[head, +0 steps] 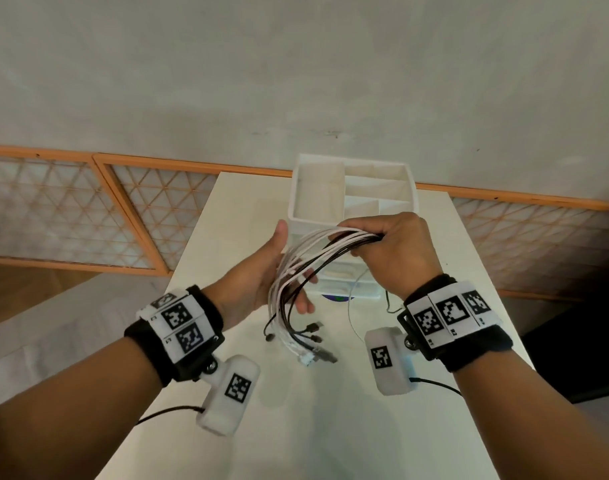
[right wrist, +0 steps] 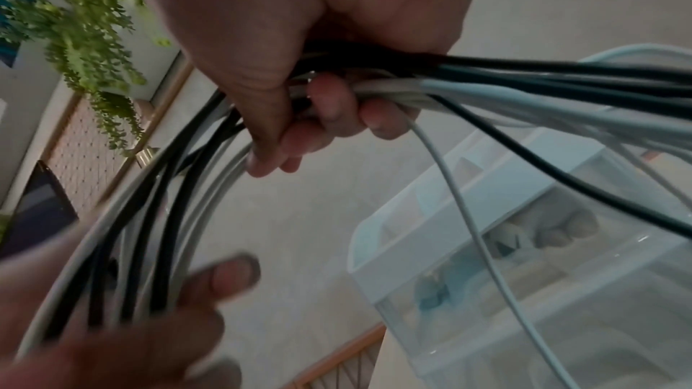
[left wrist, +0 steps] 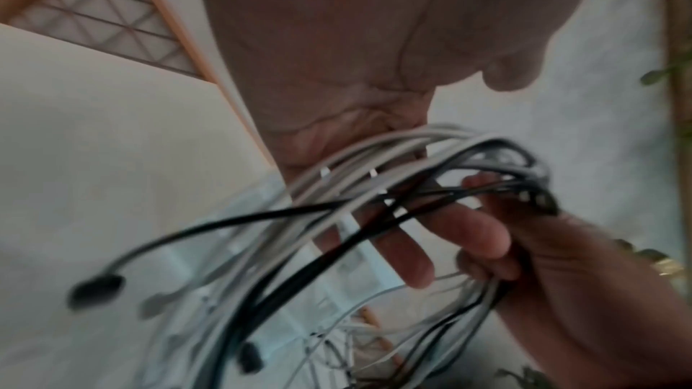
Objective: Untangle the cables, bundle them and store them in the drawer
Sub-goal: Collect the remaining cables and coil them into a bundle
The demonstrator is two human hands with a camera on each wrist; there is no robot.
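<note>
My right hand (head: 393,251) is clenched around a gathered bundle of thin white and black cables (head: 296,282), the fingers (right wrist: 329,102) curled under the strands and the thumb closed over them, so the bundle is pinched at its upper bend. From that fist the cables arc over to my left hand (head: 261,271), which is held with its palm turned toward the bundle, thumb up and fingers straight and spread; the strands run across those fingers (left wrist: 442,235) and rest against the palm without my closing on them. Below my left hand the loose ends hang down, and their black and white plugs (head: 313,341) dangle just above the white tabletop (head: 330,427). One thin white strand (head: 351,306) and a thin black one (head: 387,303) trail down separately under my right wrist. The whole bundle is in the air in front of the white plastic desk organiser (head: 316,216), a small unit with open compartments on top and translucent drawers (right wrist: 524,292) below, which stands on the table at its far end, directly behind my hands. The cables hide most of the drawer fronts in the head view; in the right wrist view some small items show dimly through the translucent fronts. Behind the organiser runs an orange-framed lattice panel (head: 123,209) along the foot of a pale wall.
</note>
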